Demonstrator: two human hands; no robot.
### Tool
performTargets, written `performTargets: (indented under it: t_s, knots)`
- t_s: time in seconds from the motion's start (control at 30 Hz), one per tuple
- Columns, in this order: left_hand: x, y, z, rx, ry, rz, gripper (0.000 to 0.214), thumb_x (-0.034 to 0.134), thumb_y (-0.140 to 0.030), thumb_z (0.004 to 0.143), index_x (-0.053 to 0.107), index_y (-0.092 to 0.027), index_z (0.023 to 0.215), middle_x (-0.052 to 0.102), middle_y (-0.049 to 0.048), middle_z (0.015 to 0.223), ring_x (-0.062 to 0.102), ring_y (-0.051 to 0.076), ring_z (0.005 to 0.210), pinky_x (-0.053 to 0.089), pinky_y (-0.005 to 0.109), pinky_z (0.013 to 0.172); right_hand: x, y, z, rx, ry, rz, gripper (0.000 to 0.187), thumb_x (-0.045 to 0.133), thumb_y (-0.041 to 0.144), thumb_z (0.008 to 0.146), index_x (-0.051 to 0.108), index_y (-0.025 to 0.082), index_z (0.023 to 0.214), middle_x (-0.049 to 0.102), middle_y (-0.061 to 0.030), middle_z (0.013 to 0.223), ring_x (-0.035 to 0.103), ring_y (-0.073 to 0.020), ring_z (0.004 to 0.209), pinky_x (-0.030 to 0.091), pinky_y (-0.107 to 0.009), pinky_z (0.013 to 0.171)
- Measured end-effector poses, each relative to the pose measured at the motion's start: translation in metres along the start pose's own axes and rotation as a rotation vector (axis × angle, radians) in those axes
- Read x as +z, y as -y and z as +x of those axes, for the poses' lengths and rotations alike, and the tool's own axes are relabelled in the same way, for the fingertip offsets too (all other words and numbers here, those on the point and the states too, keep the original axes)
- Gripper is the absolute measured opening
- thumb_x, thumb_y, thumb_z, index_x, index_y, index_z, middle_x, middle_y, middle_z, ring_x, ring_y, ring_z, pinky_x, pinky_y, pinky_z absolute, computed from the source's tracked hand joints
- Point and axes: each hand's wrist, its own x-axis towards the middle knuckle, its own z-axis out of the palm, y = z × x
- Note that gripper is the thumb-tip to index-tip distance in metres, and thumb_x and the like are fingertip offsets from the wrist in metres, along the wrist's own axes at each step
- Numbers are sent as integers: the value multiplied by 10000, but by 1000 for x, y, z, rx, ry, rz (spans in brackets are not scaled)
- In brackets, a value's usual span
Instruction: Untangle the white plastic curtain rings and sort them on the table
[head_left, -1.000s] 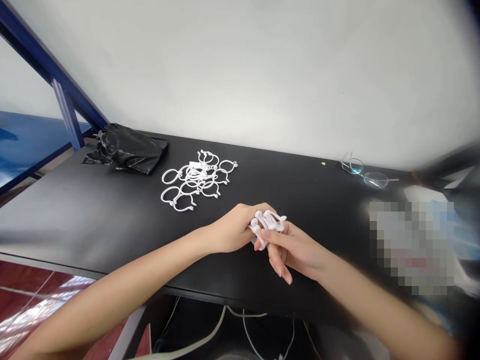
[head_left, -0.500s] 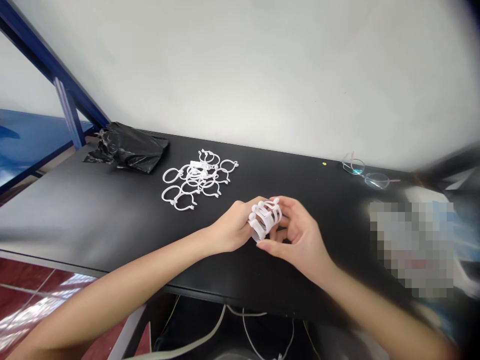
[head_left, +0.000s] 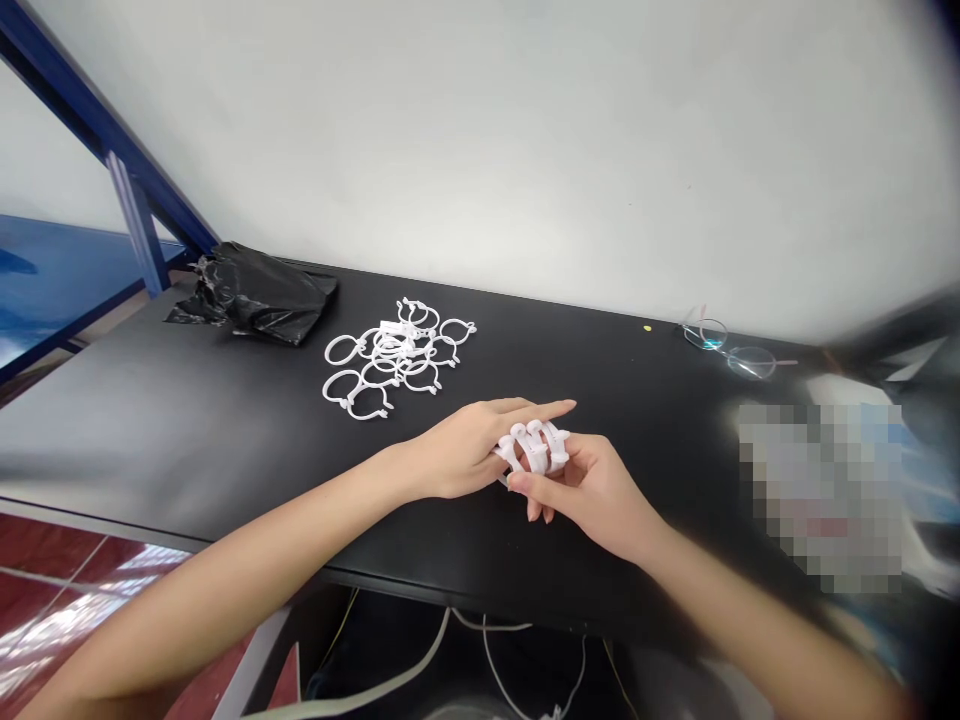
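Note:
A bunch of white plastic rings with small knobbed ends is held side by side between my two hands, above the black table. My left hand is on the left of the bunch, its fingers at or inside the rings, with one finger stretched out over the top. My right hand is closed on the bunch from the right, thumb on the near side. How the fingers pass through the rings is partly hidden. Farther left, a loose pile of similar white rings lies on the table.
On the black table a crumpled black plastic bag lies at the back left. Eyeglasses and a small yellow bit are near the wall at the right. A blurred-out item lies right. Cables hang below the front edge.
My left index finger has stretched out over the rings. My right hand has moved slightly lower and closed in around the bunch, which has turned a little. The pile is unchanged.

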Motion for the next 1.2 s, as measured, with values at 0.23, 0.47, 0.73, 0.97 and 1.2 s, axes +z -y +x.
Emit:
performTargets:
  t_s: [0.23,0.47,0.73,0.97,1.2]
  knots:
    - [0,0,-1,18,69,74,592,471,-290,947,288,-175,1498,628,148,1252,581,266,1098,478,444,917,-9,6,2,63,219,125,348,659,441,862,727,101,824,745,-105,788,748,-194,656,536,-207,481]
    - [1,1,-1,-39,83,33,564,493,-272,925,375,-95,1447,551,198,1368,541,295,1218,444,478,1005,-5,1,2,92,173,95,375,664,481,844,737,115,814,738,-89,770,731,-176,654,500,-196,477]
    - [9,-5,0,-320,67,-524,537,532,-139,858,460,-162,1390,734,82,940,707,194,734,538,274,584,7,-3,2,65,79,98,200,831,304,688,739,151,779,749,-47,745,713,-168,646,517,-220,499]
    - [7,-7,2,-247,88,-520,422,505,-143,887,545,-181,1306,714,52,857,649,134,641,505,243,592,2,0,3,84,150,161,266,749,367,790,734,107,844,781,-128,862,753,-194,647,530,-200,467]
    - [5,-11,1,-120,129,-203,301,448,-200,954,592,-160,1215,706,33,833,617,103,651,471,191,616,2,-6,1,200,187,227,431,601,512,884,726,100,869,775,-136,785,743,-187,577,492,-168,413]
